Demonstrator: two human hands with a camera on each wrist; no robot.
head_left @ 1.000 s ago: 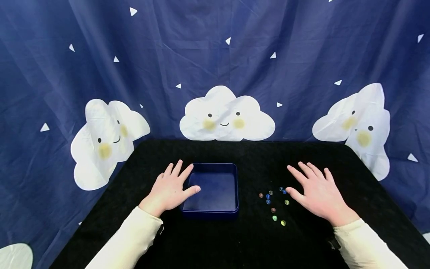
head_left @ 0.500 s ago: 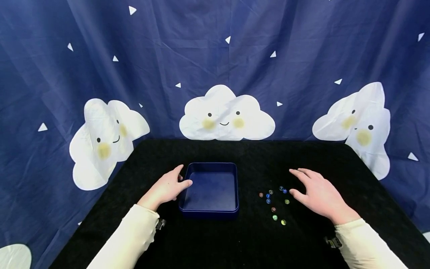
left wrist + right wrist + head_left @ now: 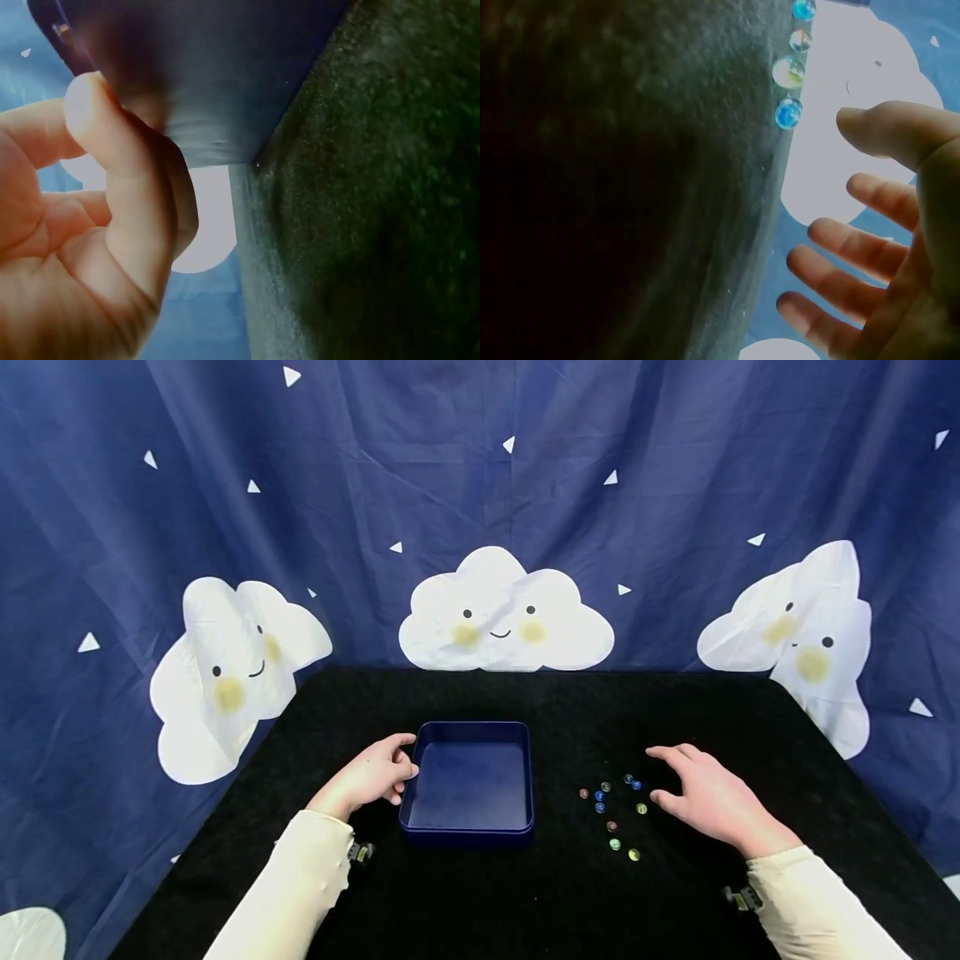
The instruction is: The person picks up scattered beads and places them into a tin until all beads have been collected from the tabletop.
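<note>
The left hand [image 3: 367, 775] is drawn into a narrow curl at the left wall of a dark blue, open-topped square box with rounded corners [image 3: 471, 789]; whether the wall is pinched between thumb and fingers cannot be told. In the left wrist view the thumb tip is seen at the edge of the box, with the other fingers bent behind it. The right hand [image 3: 712, 797] is held wide, the thumb well apart from the extended fingers, with nothing grasped.

The box is set in the middle of the table covered in black, napped cloth [image 3: 555, 710]. Ten small, round, clear glass marbles with coloured cores [image 3: 612, 827] are scattered between the box and the right hand. Four blue ones are included; a green marble [image 3: 615, 844] and a yellow marble [image 3: 633, 854] are placed nearest the viewer. The right thumb is positioned just beside the group.

Both forearms are covered by cream sleeves [image 3: 285, 885], and a small dark device [image 3: 362, 853] is seen beneath the left wrist. The table is backed by a dark blue curtain [image 3: 450, 468] printed with white smiling clouds [image 3: 498, 647].
</note>
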